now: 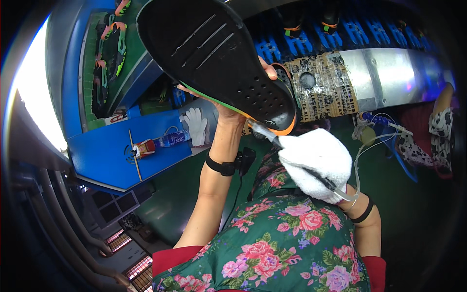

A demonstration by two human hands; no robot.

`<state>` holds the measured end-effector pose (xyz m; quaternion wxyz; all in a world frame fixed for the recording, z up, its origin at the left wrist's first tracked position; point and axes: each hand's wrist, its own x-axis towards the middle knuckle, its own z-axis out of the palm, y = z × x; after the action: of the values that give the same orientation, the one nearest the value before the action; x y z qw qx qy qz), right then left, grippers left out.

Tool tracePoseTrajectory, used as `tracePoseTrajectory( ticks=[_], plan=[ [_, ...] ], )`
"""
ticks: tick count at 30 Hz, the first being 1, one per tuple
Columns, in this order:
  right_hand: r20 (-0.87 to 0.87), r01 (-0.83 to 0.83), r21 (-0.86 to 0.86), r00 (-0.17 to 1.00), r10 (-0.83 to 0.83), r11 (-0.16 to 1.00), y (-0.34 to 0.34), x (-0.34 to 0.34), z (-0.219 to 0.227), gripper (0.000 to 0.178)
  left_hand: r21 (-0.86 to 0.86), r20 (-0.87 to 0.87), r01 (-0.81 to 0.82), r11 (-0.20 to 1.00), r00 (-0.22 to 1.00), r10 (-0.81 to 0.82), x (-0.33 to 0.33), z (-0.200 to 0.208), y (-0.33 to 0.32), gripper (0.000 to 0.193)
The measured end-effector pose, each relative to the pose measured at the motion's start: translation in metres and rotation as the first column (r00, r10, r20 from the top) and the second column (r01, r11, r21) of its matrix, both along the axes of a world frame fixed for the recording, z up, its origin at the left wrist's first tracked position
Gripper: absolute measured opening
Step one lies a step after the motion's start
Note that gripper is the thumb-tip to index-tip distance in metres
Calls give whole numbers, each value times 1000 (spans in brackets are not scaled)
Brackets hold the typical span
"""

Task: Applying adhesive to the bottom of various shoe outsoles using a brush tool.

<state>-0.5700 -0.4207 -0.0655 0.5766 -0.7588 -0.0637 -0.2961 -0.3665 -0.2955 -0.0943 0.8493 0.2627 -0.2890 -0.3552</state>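
My left hand (228,111) is wrapped round a shoe, its black underside (219,58) turned up toward me. Three pale lines mark the wide end and small holes dot the narrow end. Green and orange edging runs along its side. A thick white terry mitt covers my right hand (316,165), which grips a slim glue brush (262,130) with a thin transparent tube (354,190) trailing from it. The brush tip meets or almost meets the orange edge at the narrow end. My right fingers are hidden by the mitt.
Blue shoe racks (355,33) line the back, beside a metal conveyor edge (389,78) partly covered with taped cardboard (321,100). On the blue table (107,146) at left lie a white glove (195,125) and a bottle (172,138). Another person's arm (441,104) shows far right.
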Motion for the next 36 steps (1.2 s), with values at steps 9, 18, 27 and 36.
tracePoseTrajectory(
  ticks=[9,18,27,36],
  plan=[
    [-107,74,118,992,-62,990,-13,-2,-5,24,52,35,-58,997,998,56,2,-3,1,72],
    [-87,-166,449,970,228,878,-15,-3,-15,21,121,26,32,992,999,-36,-2,-6,6,73],
    [19,-176,-84,984,179,981,-11,4,-15,30,244,-82,87,966,994,-69,3,-9,9,119],
    [-60,-296,-206,955,290,933,-16,1,-25,39,344,-199,303,889,948,-247,11,-14,16,123]
  ],
)
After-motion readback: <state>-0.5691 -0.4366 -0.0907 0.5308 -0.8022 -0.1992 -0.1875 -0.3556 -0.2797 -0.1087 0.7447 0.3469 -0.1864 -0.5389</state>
